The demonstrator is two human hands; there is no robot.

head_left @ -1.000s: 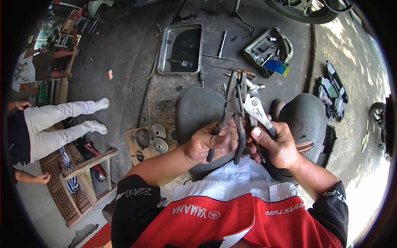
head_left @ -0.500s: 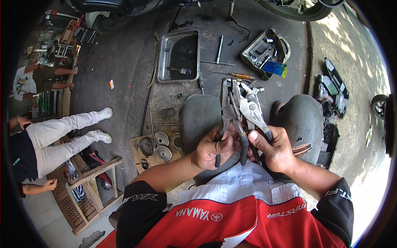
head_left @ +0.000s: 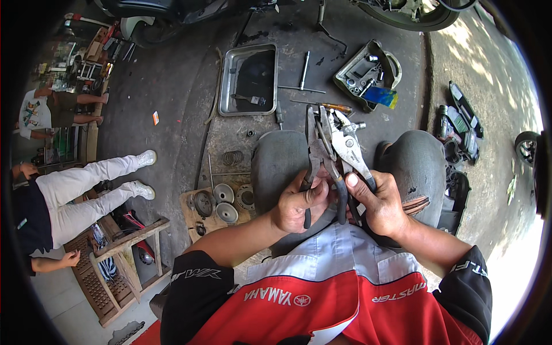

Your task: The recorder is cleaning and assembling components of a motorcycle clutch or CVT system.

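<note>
Above my lap, my left hand (head_left: pixel 302 204) is closed round one dark handle of a pair of grey combination pliers (head_left: pixel 317 154). Their jaws are spread and point away from me. My right hand (head_left: pixel 380 204) grips silver slip-joint pliers (head_left: pixel 348 142) with dark handles, the thumb lying along a handle. Both tools are side by side with their heads overlapping. A small curved metal piece (head_left: pixel 328 144) shows between the heads; I cannot tell whether it is part of a tool or held by one. The fingers beneath the handles are partly hidden.
Ahead lie a metal tray (head_left: pixel 223 80) with a brush, a T-handle wrench (head_left: pixel 303 72), a screwdriver (head_left: pixel 336 107) and an open case (head_left: pixel 345 77) of sockets. Round metal parts (head_left: pixel 227 213) sit on a board at left. A person's legs (head_left: pixel 98 178) extend at far left.
Both pairs of pliers have shifted slightly, the silver pair a little left. My left thumb has moved slightly on the grey pliers. Both hands keep their grip.
</note>
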